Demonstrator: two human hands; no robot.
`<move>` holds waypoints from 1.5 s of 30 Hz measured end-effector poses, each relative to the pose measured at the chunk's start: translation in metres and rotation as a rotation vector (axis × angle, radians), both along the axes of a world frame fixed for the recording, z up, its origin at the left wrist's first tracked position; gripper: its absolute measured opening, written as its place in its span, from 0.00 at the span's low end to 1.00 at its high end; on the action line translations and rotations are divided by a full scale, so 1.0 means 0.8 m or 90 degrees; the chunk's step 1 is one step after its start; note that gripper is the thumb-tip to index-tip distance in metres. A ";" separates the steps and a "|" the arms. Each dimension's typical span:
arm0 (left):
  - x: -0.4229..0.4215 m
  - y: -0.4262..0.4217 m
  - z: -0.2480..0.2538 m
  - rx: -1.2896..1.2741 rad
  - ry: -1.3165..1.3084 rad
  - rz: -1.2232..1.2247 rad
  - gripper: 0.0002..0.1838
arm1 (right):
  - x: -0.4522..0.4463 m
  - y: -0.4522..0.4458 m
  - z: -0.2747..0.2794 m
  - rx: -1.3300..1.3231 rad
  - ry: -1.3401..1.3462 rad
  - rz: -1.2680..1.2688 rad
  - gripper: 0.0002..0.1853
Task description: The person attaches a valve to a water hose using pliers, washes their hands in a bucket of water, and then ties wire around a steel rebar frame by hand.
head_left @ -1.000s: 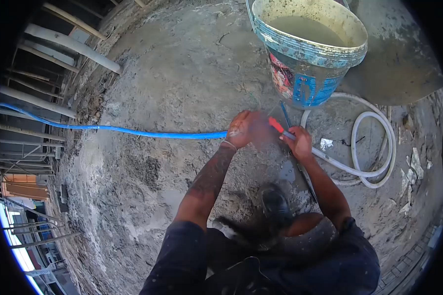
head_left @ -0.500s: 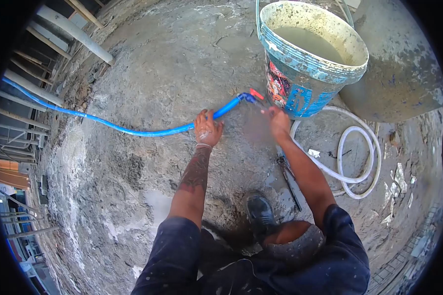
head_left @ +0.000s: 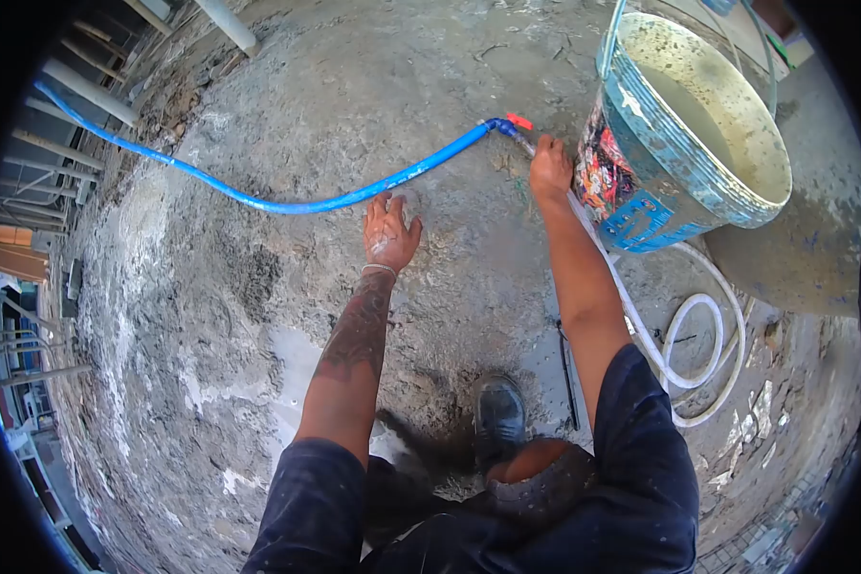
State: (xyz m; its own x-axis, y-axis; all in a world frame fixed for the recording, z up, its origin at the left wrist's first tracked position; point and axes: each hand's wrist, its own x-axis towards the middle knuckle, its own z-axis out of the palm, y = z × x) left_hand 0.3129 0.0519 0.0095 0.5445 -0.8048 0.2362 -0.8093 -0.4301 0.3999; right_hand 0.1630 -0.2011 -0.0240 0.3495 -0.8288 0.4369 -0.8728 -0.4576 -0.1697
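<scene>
Blue hose point(head_left: 306, 207) is stretched left to right over the ground point(head_left: 182, 316), its valve point(head_left: 501, 126) end angled forward-right, the red lever point(head_left: 519, 121) pointed right. White hose point(head_left: 740, 330) is grasped by the right hand point(head_left: 550, 168); the left hand point(head_left: 389, 234) is spread, unclenched, beside the blue hose. The bucket's point(head_left: 638, 134) blue label point(head_left: 633, 222) cannot be read.

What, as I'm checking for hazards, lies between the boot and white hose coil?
The head view shows a thin dark rod lying there; the right arm hides part of the stretch.
</scene>
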 end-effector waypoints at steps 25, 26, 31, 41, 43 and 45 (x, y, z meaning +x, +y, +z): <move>-0.021 -0.032 -0.025 -0.029 0.053 -0.075 0.18 | -0.026 0.033 0.021 0.159 -0.141 0.175 0.24; -0.020 -0.031 -0.026 -0.028 0.056 -0.074 0.18 | -0.028 0.036 0.023 0.165 -0.142 0.172 0.24; -0.007 -0.023 -0.032 -0.022 0.054 -0.052 0.17 | -0.034 0.043 0.027 0.140 -0.145 0.164 0.24; -0.001 -0.014 -0.028 -0.003 0.057 -0.022 0.17 | -0.047 0.065 0.041 0.118 -0.071 0.157 0.26; -0.002 -0.015 -0.027 0.003 0.050 -0.016 0.16 | -0.049 0.070 0.045 0.121 -0.071 0.159 0.27; -0.003 -0.016 -0.026 0.002 0.047 -0.018 0.16 | -0.053 0.075 0.048 0.125 -0.068 0.161 0.28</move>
